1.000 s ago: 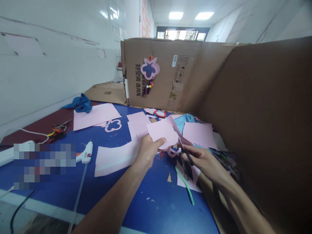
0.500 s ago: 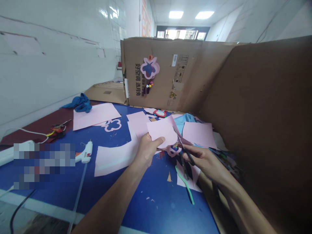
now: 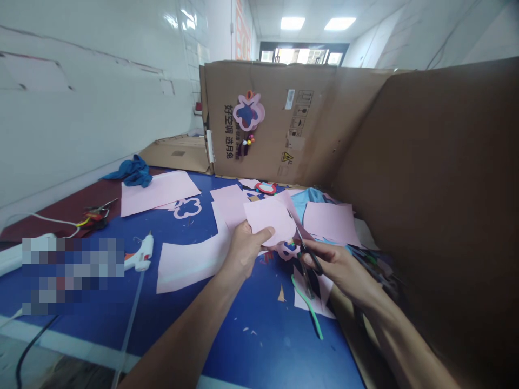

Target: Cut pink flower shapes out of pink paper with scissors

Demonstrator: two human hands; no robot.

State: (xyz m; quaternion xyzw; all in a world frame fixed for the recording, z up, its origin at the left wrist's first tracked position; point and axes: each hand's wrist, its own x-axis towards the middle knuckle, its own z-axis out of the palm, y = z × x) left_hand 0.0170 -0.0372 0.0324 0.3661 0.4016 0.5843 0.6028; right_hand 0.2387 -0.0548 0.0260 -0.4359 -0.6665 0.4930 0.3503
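My left hand (image 3: 248, 249) pinches a pink sheet of paper (image 3: 271, 216) by its lower left corner, thumb on top. The sheet's right side has a curved cut edge. My right hand (image 3: 330, 262) is closed round the black handles of a pair of scissors (image 3: 311, 258), whose blades lie at that curved edge. A strip of the paper bends away to the right of the blades. Below the held sheet, a pink flower-shaped cutout (image 3: 287, 250) is partly hidden. A green pipe cleaner (image 3: 307, 309) lies under my right hand, across a pink scrap (image 3: 320, 294).
Pink sheets (image 3: 160, 192) lie about the blue table (image 3: 251, 346), with another pink cutout (image 3: 187, 208) near them. A white glue gun (image 3: 144, 254) is at the left, a blue cloth (image 3: 133, 172) behind. Cardboard walls (image 3: 316, 124) enclose the back and right.
Both hands, the paper and the scissors hold almost the same place. The view has shifted very slightly.
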